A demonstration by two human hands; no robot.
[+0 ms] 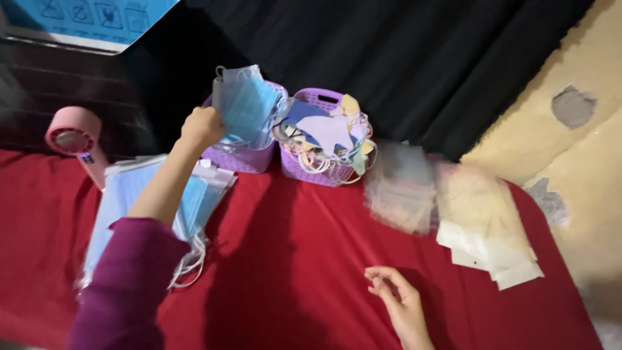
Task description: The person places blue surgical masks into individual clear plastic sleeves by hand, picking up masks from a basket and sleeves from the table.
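My left hand (pixel 202 126) reaches up and grips a stack of light blue face masks (pixel 246 107) standing in the left purple basket (pixel 243 157). My arm wears a purple sleeve. Beside it, the right purple basket (pixel 304 167) holds mixed pastel masks with ear loops. My right hand (pixel 396 299) hovers low over the red cloth (pixel 291 259), fingers loosely apart and holding nothing.
A flat pile of blue masks (pixel 120 201) lies under my left arm. Clear packets (pixel 398 188) and cream-white packets (pixel 486 223) lie in stacks at the right. A pink handheld fan (pixel 78 139) stands at the left. Black cloth hangs behind.
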